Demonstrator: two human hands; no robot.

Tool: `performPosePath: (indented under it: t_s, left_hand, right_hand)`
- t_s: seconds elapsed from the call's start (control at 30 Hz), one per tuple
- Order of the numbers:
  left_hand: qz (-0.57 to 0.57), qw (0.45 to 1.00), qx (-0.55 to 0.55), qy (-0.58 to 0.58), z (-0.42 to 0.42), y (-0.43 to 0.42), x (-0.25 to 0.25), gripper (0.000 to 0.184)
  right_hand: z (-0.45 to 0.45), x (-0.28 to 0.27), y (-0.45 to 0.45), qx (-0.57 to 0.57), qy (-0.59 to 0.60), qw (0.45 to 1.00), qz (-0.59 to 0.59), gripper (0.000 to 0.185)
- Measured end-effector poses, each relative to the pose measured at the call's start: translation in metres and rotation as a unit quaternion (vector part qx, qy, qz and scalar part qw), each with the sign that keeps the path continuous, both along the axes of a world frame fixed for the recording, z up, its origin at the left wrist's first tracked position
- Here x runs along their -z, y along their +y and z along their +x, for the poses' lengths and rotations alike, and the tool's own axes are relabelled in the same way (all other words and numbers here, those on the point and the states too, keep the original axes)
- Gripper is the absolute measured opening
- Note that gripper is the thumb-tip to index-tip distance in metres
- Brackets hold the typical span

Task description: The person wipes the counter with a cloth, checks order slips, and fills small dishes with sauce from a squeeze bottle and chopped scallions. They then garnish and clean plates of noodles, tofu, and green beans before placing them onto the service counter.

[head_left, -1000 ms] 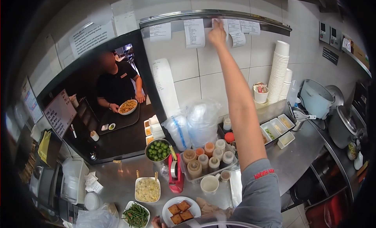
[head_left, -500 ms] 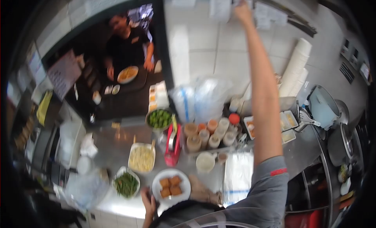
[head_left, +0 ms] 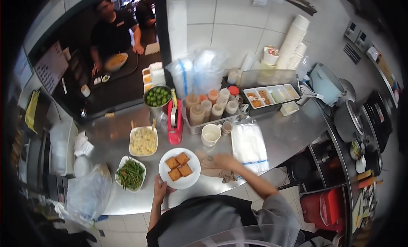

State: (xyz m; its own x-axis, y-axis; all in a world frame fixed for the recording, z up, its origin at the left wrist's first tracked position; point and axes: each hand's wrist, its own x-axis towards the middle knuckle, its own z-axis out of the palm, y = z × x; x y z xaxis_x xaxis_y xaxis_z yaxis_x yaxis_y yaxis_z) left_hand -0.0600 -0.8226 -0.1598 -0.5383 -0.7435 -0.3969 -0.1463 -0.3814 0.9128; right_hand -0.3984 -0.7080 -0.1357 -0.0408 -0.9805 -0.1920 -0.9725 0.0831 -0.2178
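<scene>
My left hand point(head_left: 161, 188) is closed on the lower left rim of a round white plate point(head_left: 190, 182), which holds several browned square pieces point(head_left: 173, 163). Just right of the plate, my right hand point(head_left: 224, 161) is over a crumpled brown cloth point(head_left: 212, 172); motion smears its fingers, so I cannot tell whether it grips the cloth. A square white bowl of green beans point(head_left: 130, 174) stands left of the plate. Behind that is a white bowl of pale yellow food point(head_left: 143, 141) with two handles sticking out.
Squeeze bottles point(head_left: 196, 114) stand in a basket behind a mug point(head_left: 211, 135). A red tape dispenser point(head_left: 175, 124), a bowl of green limes point(head_left: 157, 96) and white plastic bags point(head_left: 250, 147) are nearby. Beyond the pass window, a person point(head_left: 111, 34) stands by a tray with a bowl.
My right hand has come down from the paper slips on the wall rail to the cloth. My left hand has come into fuller view at the plate. The camera view has tilted down.
</scene>
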Motion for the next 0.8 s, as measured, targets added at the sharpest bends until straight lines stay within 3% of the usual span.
performPosePath:
  t_s: [0.07, 0.1, 0.13, 0.27, 0.37, 0.47, 0.5, 0.6, 0.63, 0.73, 0.8]
  left_hand:
    - [-0.026, 1.0, 0.016, -0.002, 0.004, -0.005, 0.016, 0.039]
    - [-0.027, 0.999, 0.027, -0.007, 0.005, -0.007, 0.012, 0.044]
    - [-0.015, 1.0, 0.024, 0.003, 0.005, -0.01, 0.011, 0.045]
    - [0.005, 1.0, 0.016, 0.012, 0.01, -0.016, 0.014, 0.049]
    - [-0.021, 1.0, 0.011, -0.02, 0.015, -0.025, 0.024, 0.053]
    - [-0.079, 0.995, 0.029, -0.057, 0.013, -0.032, 0.019, 0.054]
    - [-0.099, 0.991, 0.047, -0.075, 0.011, -0.037, 0.014, 0.054]
    - [-0.175, 0.971, 0.069, -0.149, -0.003, -0.046, -0.003, 0.053]
    - [-0.204, 0.96, 0.077, -0.175, -0.007, -0.049, -0.006, 0.053]
    - [-0.335, 0.894, 0.124, -0.27, -0.021, -0.059, -0.012, 0.051]
    - [-0.382, 0.856, 0.149, -0.315, -0.027, -0.06, -0.014, 0.049]
  right_hand:
    - [0.029, 0.008, 0.028, 0.086, -0.054, 0.992, -0.069, 0.022]
    - [0.046, -0.035, 0.035, 0.1, -0.06, 0.993, -0.021, 0.021]
    - [0.049, -0.035, 0.042, 0.122, -0.164, 0.979, -0.019, 0.018]
    - [0.053, -0.078, 0.073, 0.192, -0.501, 0.838, -0.097, 0.012]
    - [0.045, -0.126, 0.097, 0.196, -0.58, 0.78, -0.127, 0.014]
    - [0.034, -0.137, 0.105, 0.194, -0.537, 0.804, -0.165, 0.016]
    - [0.033, -0.128, 0.102, 0.155, -0.433, 0.852, -0.249, 0.015]
    - [0.042, -0.117, 0.089, 0.155, -0.544, 0.778, -0.275, 0.016]
    - [0.041, -0.102, 0.083, 0.193, -0.652, 0.695, -0.234, 0.017]
    - [0.036, -0.055, 0.052, 0.309, -0.444, 0.829, -0.144, 0.015]
    - [0.043, -0.023, 0.029, 0.27, -0.303, 0.888, -0.217, 0.014]
